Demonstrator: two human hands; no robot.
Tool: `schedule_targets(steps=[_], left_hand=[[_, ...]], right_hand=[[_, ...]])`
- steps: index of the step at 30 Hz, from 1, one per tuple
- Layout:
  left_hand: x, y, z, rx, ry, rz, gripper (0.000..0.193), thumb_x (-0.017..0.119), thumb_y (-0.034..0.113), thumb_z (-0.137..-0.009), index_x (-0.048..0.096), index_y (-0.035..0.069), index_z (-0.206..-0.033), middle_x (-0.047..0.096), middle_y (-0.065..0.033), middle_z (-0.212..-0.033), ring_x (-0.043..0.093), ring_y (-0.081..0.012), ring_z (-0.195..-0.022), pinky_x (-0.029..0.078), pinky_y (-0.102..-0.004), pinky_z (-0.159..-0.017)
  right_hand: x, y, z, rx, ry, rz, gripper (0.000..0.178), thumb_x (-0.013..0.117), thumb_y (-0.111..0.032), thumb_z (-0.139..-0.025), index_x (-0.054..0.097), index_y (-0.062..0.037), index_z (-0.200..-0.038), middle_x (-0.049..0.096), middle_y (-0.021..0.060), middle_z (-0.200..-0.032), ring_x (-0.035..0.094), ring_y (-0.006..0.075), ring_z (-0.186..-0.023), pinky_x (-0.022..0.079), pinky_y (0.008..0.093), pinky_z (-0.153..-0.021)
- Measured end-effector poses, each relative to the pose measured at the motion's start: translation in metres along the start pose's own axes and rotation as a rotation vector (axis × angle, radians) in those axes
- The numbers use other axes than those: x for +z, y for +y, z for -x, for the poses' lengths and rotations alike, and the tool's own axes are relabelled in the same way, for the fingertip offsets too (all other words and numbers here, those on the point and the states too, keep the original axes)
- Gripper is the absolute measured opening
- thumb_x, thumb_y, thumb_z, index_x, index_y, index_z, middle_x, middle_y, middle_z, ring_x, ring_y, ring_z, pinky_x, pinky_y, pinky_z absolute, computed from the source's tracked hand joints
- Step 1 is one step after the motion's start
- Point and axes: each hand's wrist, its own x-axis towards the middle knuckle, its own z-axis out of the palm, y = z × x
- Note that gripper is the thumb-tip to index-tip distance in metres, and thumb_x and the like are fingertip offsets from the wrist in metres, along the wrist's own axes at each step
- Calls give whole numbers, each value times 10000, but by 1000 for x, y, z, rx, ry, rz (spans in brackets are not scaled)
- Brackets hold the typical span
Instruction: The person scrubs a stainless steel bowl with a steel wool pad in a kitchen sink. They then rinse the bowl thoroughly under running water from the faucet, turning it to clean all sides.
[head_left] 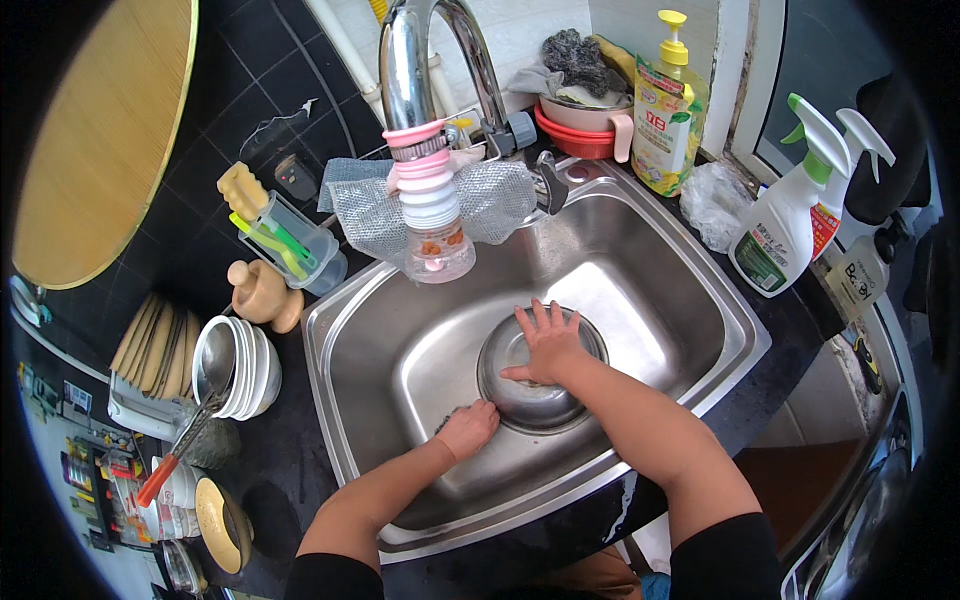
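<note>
Centrally in the head view, a round metal bowl, seemingly base up, lies in the steel sink. The right hand is spread flat upon it, fingers splayed; the left hand is curled at its near left edge, beside a small dark scrap. The step in hand appears to be bracing the bowl while its side is wiped or gripped; the next move would call for steady palm pressure above and a firm left-hand hold, since smooth metal may slide. Hard to make out: the left fingertips are partly concealed, so whether they grip the scrap or the rim cannot be told. The bowl's inside is hidden, the faucet is cut off above, and clutter along the tabletop blurs toward the dark left margin.
</note>
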Motion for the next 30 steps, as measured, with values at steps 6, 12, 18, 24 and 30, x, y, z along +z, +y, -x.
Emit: schedule_targets(steps=[6, 12, 18, 24, 30], left_hand=[[9, 20, -1, -52, 55, 116, 141, 492, 91, -734, 551, -16, -804, 494, -118, -824, 521, -243, -783, 494, -329, -606], [15, 6, -1, 102, -58, 66, 148, 495, 113, -748, 545, 1, -830, 492, -124, -833, 527, -245, -782, 490, -352, -582], [19, 37, -5, -37, -34, 98, 140, 501, 99, -709, 540, -11, -785, 489, -132, -778, 521, -250, -747, 495, -349, -542], [21, 55, -21, 120, -23, 140, 134, 501, 89, -702, 535, -22, -767, 495, -150, -772, 539, -269, -692, 498, -369, -507], [8, 29, -9, -75, -41, 49, 120, 494, 59, -685, 549, -37, -729, 522, -162, -737, 565, -296, -676, 502, -380, -528]], right_hand=[[0, 0, 0, 4, -6, 10, 1067, 436, -772, -662, 61, -135, -1432, 82, 133, -1479, 123, 372, -1339, 149, 597, -1015], [-2, 1, 1, 1, -5, -7, 1066, 445, -765, -664, 58, -138, -1433, 75, 128, -1482, 121, 370, -1340, 144, 593, -1017], [-3, 0, 0, 6, -18, 1, 1074, 449, -769, -658, 67, -130, -1432, 85, 141, -1477, 127, 371, -1338, 153, 589, -1019], [1, 2, -1, -9, 8, -10, 1061, 453, -759, -665, 66, -138, -1433, 76, 136, -1479, 119, 370, -1339, 152, 594, -1016], [0, 0, -1, 4, 6, -2, 1074, 447, -771, -657, 64, -134, -1432, 82, 137, -1477, 129, 369, -1337, 155, 594, -1015]])
